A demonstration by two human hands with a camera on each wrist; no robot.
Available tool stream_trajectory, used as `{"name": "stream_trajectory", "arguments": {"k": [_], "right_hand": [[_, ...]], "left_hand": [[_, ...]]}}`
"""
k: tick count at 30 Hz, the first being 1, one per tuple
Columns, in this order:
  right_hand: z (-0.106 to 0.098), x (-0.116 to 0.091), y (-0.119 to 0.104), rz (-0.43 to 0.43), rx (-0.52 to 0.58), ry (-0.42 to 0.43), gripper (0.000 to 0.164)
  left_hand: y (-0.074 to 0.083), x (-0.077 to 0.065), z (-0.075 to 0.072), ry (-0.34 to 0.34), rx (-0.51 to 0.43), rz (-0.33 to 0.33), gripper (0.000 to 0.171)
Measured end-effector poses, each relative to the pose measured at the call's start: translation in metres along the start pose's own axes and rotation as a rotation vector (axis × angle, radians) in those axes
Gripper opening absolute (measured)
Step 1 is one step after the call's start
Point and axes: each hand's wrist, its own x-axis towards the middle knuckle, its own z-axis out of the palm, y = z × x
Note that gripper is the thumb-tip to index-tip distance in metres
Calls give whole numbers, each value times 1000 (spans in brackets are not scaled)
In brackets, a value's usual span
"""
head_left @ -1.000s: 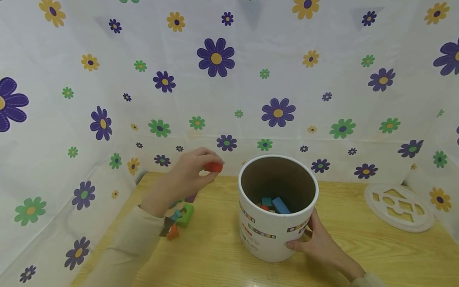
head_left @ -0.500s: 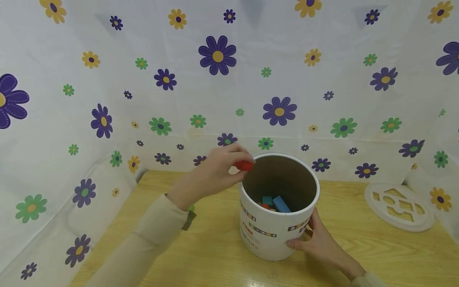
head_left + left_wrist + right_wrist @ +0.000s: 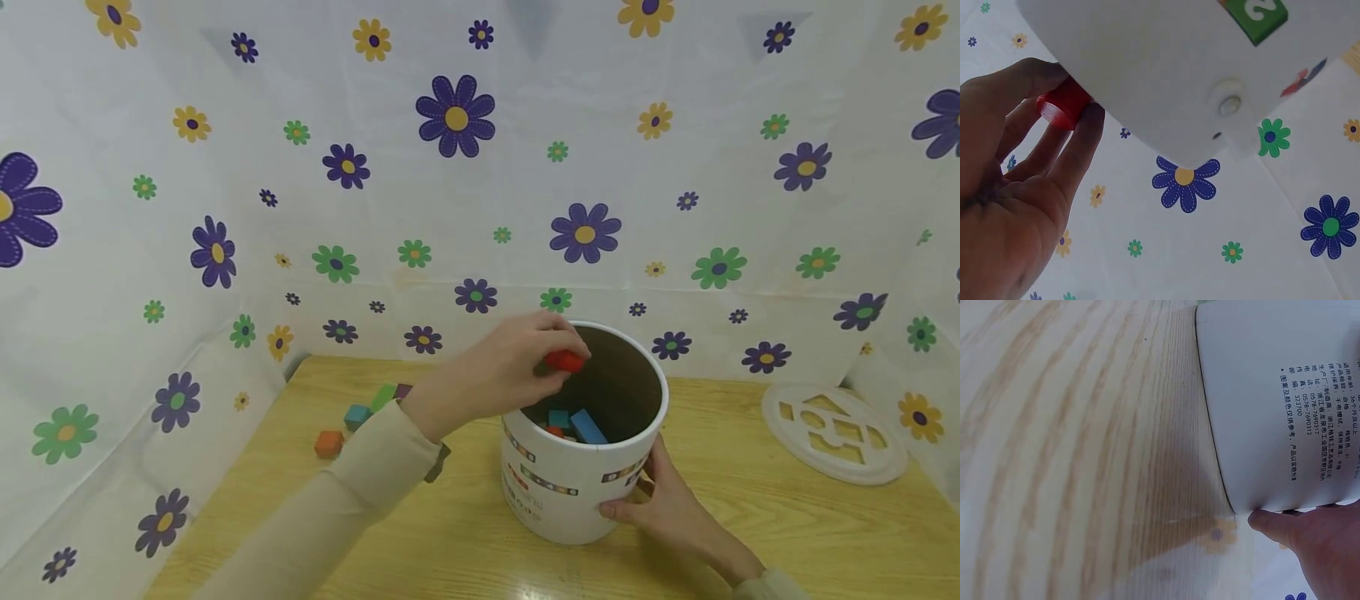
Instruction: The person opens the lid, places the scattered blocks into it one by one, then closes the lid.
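Note:
My left hand (image 3: 517,362) pinches a red cylindrical block (image 3: 564,361) over the left part of the open mouth of a white bucket (image 3: 558,492). In the left wrist view, thumb and fingertips hold the red block (image 3: 1063,106) right at the bucket's edge. My right hand (image 3: 678,517) grips the bucket's lower right side, thumb in front and the other fingers behind it. The right wrist view has that thumb near the base of the bucket (image 3: 1272,444), which stands on the table. Inside the bucket lie a blue block (image 3: 588,427), a teal block (image 3: 558,419) and a bit of red.
Left of the bucket on the wooden table (image 3: 450,517) lie an orange block (image 3: 328,444), a teal block (image 3: 357,417), a green block (image 3: 383,396) and a purple one (image 3: 403,390). A white lid (image 3: 822,398) with shaped holes lies at right. Flowered cloth (image 3: 480,192) stands behind.
My left hand has carried the red block rightward from over the table to over the bucket's mouth, uncovering the loose blocks at left. The right hand stays on the bucket.

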Motion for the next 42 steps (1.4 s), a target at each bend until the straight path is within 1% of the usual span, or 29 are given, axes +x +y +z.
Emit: {"name": "stream_trajectory", "arguments": {"k": [4,10,13,18,21,23,26,28,32,34,36,37,39,42], "right_hand": [[1,0,0,15,20,6,116],[1,1,0,21,25,6,117],[1,0,0,27,23,3,117],[0,0,0,29,17,7,118],[0,-1,1,22,18,9,118],[0,-1,1,22,22,7,118],[0,-1,0,36,32,3,117],[0,-1,0,45,37,2,117],[1,-1,0,30,31,5,117],[1,-1,1,15,22,8,117],[2,-1,2,0,13,13,117],[1,-1,2,-7,9,15,116],[1,-1,2,-8,10,13,116],[1,-1,3,-6,16,9,116]], "left_hand": [[4,3,1,-2,-11,16,28],[5,5,3,-24,-16,8,28],[5,5,4,-23,-16,9,28],[3,4,4,-4,-5,14,27],[1,1,3,23,16,19,26],[-2,-3,0,47,25,9,25],[-10,-13,-5,88,31,-31,24],[-19,-22,-8,116,35,-67,23],[-41,-46,-12,157,51,-149,21],[-54,-59,-12,156,51,-193,21],[-65,-73,-13,126,45,-251,22],[-71,-80,-12,99,38,-288,23],[-82,-94,-10,21,30,-373,26],[-99,-115,-2,-121,63,-476,32]]}}
